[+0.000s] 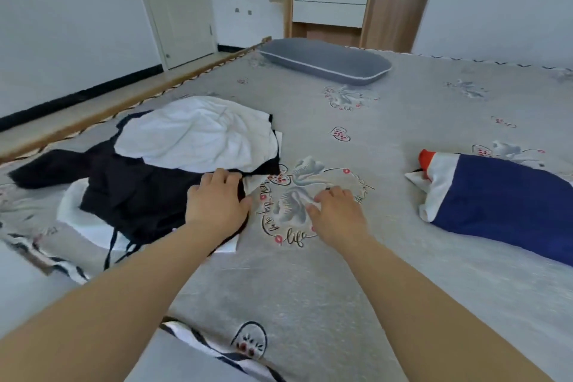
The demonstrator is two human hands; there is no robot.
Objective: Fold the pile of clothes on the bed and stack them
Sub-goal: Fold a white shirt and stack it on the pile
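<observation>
A loose pile lies on the left of the bed: a crumpled white garment on top of a black garment, with another white piece under them. My left hand rests palm down on the right edge of the black garment, fingers curled over the edge. My right hand hovers low over the bare sheet just right of the pile, fingers spread and holding nothing. A navy, white and red folded garment lies apart at the right.
A grey pillow lies at the head of the bed. A striped cloth shows at the near edge. The bed's wooden side rail runs along the left. A wooden cabinet with white drawers stands behind.
</observation>
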